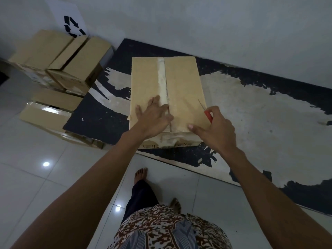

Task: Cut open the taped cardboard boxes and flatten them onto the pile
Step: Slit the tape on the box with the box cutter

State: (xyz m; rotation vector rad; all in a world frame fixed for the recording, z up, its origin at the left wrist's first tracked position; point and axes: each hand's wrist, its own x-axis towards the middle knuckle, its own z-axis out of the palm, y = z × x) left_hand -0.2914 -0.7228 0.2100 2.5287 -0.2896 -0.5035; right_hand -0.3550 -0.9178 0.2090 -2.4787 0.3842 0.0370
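A brown cardboard box [185,83] stands on a worn black mat [251,108]. A pale tape strip [161,78] runs along its top seam. My left hand [152,117] lies flat on the near left part of the top, its fingers spread beside the tape. My right hand [215,129] hovers at the near right corner and grips a red-handled cutter [208,116], blade pointing up and away. Its index finger stretches toward the box's near edge.
Several cardboard boxes [59,58] are stacked at the left by the wall, under a white sheet with a recycling symbol [71,24]. More cardboard [48,112] lies in front of them. White floor tiles [36,177] surround the mat. My bare foot [140,175] stands near the mat's edge.
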